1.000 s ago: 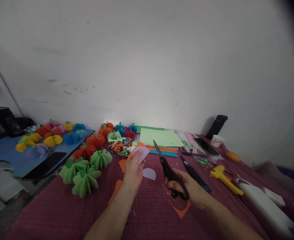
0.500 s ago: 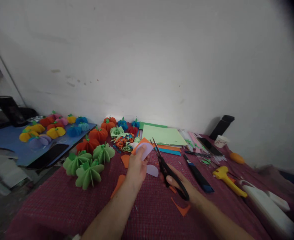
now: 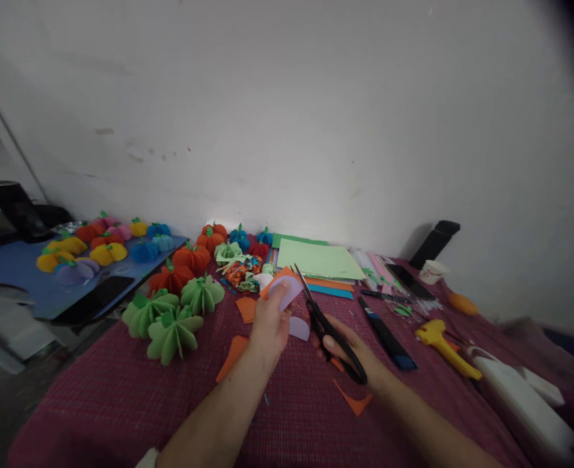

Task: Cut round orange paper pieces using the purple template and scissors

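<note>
Our left fingers (image 3: pixel 277 298) clamp lilac half-disc (image 3: pixel 291 292) against orange paper (image 3: pixel 283 273); right fingers (image 3: pixel 330 342) grip scissors (image 3: pixel 320 319). Slack pinch may skew cut.

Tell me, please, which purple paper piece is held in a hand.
The upper purple piece, pinched against orange paper in the left hand; the lower purple piece lies on the tablecloth.

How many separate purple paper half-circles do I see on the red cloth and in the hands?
2: one half-circle in the left hand, against orange paper; the second half-circle on the cloth, beside that hand. Others may be hidden.
</note>
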`<state>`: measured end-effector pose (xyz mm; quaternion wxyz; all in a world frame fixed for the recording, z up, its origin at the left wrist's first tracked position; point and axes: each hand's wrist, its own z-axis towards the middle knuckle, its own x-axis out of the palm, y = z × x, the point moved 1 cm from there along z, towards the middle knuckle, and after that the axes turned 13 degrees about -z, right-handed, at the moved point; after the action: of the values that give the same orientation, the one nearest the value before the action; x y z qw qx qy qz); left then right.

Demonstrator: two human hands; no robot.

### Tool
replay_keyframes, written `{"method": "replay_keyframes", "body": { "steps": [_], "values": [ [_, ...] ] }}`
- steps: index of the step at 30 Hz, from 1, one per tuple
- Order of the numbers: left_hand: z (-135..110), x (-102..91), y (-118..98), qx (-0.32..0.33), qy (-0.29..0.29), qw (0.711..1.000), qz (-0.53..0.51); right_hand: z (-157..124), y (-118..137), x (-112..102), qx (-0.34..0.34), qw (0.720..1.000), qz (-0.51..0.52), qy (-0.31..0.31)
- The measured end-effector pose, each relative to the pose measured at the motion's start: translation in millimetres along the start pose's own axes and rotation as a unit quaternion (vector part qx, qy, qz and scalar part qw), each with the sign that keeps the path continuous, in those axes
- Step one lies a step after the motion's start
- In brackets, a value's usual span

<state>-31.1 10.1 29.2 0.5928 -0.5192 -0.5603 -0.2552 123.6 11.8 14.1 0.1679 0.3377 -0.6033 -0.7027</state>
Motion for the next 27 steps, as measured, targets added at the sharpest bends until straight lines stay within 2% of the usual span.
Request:
{"method": "replay_keyframes", "body": {
  "steps": [9,13,27],
  "values": [
    [-0.4,0.7,0.4,0.000,0.007,1.000,0.005,-1.1,7.8,-0.5,0.006,1.000,-0.027,-0.005],
    [0.3,-0.3,0.9,0.006,-0.009,1.000,0.001,-0.7,5.0,-1.5,0.005,0.999,-0.031,-0.005],
    [-2.1,-0.3,1.7,0.009,0.004,1.000,0.005,-2.6,0.9,-4.4,0.021,0.999,-0.033,-0.017]
  ]
}}
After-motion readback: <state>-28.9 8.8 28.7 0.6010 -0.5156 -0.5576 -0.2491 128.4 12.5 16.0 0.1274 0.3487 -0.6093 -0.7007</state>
